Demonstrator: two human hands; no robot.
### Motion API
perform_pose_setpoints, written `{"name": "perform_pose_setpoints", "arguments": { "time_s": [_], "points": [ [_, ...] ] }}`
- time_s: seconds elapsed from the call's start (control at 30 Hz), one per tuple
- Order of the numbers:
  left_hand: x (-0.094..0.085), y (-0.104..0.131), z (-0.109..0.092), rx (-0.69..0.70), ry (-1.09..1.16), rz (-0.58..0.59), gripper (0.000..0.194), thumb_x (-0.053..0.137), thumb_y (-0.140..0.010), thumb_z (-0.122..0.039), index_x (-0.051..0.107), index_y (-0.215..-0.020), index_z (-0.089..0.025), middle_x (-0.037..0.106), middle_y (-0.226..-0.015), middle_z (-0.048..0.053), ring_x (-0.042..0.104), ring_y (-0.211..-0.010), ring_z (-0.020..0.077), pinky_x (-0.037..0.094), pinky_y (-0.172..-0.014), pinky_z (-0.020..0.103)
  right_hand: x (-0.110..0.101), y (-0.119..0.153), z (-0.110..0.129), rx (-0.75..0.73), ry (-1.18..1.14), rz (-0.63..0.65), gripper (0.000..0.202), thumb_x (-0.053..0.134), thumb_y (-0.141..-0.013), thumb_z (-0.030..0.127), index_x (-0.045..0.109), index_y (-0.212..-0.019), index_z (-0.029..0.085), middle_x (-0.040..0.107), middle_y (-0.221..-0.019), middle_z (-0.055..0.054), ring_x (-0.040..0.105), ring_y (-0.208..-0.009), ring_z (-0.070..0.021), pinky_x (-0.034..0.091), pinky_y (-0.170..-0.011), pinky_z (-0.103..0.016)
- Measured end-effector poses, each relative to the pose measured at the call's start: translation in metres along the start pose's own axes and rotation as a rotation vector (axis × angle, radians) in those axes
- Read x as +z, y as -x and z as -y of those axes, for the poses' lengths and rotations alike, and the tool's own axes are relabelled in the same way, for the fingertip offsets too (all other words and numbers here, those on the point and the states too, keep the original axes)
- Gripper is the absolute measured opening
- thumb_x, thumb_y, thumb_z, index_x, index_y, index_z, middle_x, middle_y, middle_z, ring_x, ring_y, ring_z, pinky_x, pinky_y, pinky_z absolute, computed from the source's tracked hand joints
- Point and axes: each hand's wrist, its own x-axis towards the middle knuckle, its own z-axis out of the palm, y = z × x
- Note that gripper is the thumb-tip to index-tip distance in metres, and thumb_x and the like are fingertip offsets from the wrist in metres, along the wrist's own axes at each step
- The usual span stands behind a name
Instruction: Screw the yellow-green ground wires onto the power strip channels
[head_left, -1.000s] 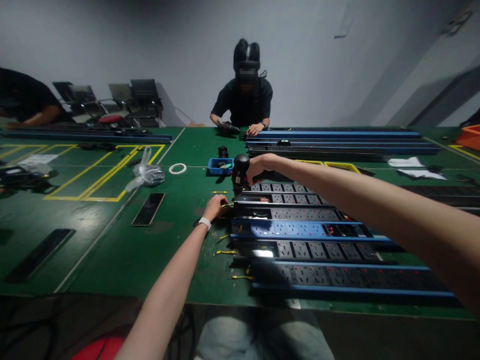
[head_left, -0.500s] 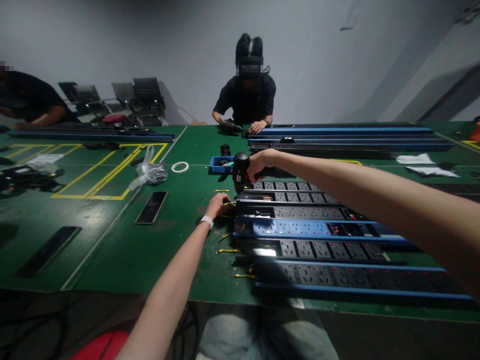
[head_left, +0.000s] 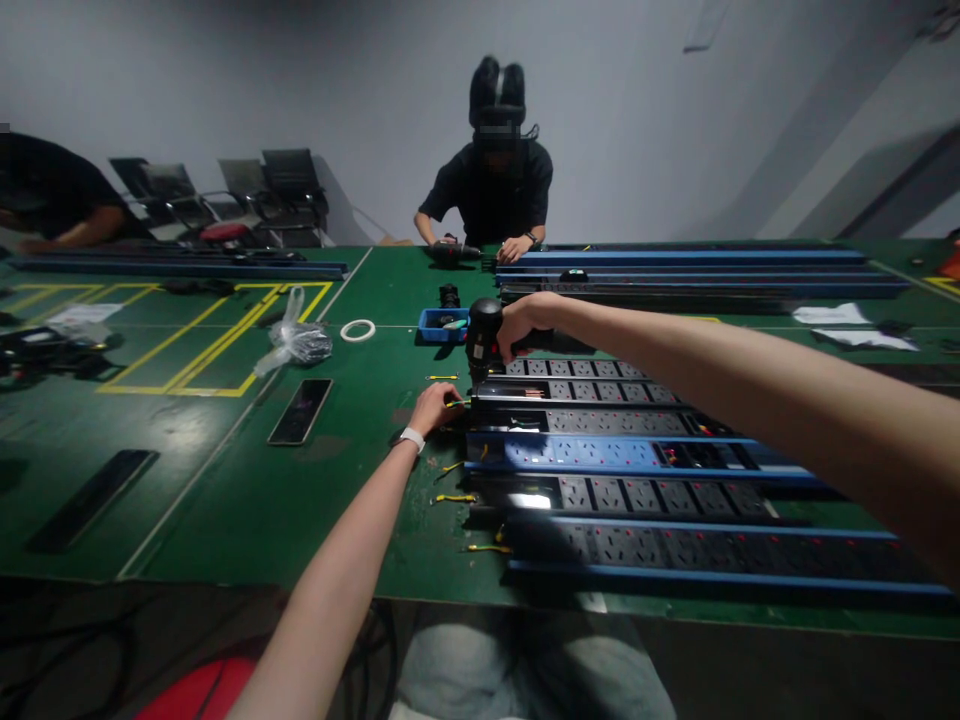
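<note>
My right hand (head_left: 521, 322) is wrapped round a black power screwdriver (head_left: 484, 335), which points down at the left end of a black power strip (head_left: 517, 392). Beside that end, my left hand (head_left: 436, 404) pinches a short yellow-green wire (head_left: 457, 403). The screwdriver's tip and the screw, if any, are too small to make out. Nearer to me lie a blue power strip (head_left: 600, 453) and more black strips (head_left: 645, 495), with yellow-green wires (head_left: 454, 498) sticking out of their left ends.
A blue tray (head_left: 431, 338) of small parts stands behind the screwdriver. To the left are a phone (head_left: 300, 412), a tape roll (head_left: 358, 330), a plastic bag (head_left: 300, 340) and a dark flat device (head_left: 94, 500). A co-worker (head_left: 487, 190) with a power tool works across the table.
Both my hands keep their places at the strip's end, the screwdriver still upright. The view has shifted very slightly. Across the table, the co-worker's tool hand has moved a little left.
</note>
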Motion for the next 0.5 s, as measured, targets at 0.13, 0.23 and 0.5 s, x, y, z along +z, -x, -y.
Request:
{"name": "perform_pose_setpoints", "arguments": {
  "time_s": [0.13, 0.23, 0.5],
  "points": [
    [-0.0006, -0.0001, -0.0010, -0.004, -0.002, 0.000, 0.010, 0.076, -0.075, -0.024, 0.070, -0.082, -0.019, 0.071, -0.090, 0.004, 0.062, -0.085, 0.0198, 0.045, -0.075, 0.028, 0.0016, 0.0075, 0.0038, 0.000, -0.023, 0.004, 0.034, 0.063, -0.087, 0.031, 0.064, -0.065, 0.005, 0.061, -0.069, -0.003, 0.052, -0.073, -0.0083, 0.039, -0.073, -0.028],
    [-0.0005, 0.0001, -0.0010, -0.003, -0.001, -0.003, 0.010, 0.075, -0.076, -0.025, 0.070, -0.082, -0.019, 0.071, -0.090, 0.004, 0.062, -0.085, 0.0199, 0.045, -0.075, 0.028, 0.0014, 0.0072, 0.0031, 0.007, -0.024, 0.017, 0.035, 0.059, -0.089, 0.027, 0.061, -0.062, 0.005, 0.059, -0.068, -0.002, 0.053, -0.073, -0.0075, 0.038, -0.074, -0.029],
    [0.0015, -0.0001, 0.0019, -0.007, -0.003, -0.006, 0.010, 0.075, -0.076, -0.025, 0.070, -0.082, -0.019, 0.071, -0.090, 0.005, 0.062, -0.086, 0.0198, 0.046, -0.076, 0.028, -0.0001, 0.0008, -0.0006, -0.037, 0.005, 0.026, 0.018, 0.071, -0.080, 0.025, 0.068, -0.072, 0.009, 0.063, -0.076, -0.005, 0.055, -0.076, -0.0110, 0.042, -0.078, -0.032]
  ]
}}
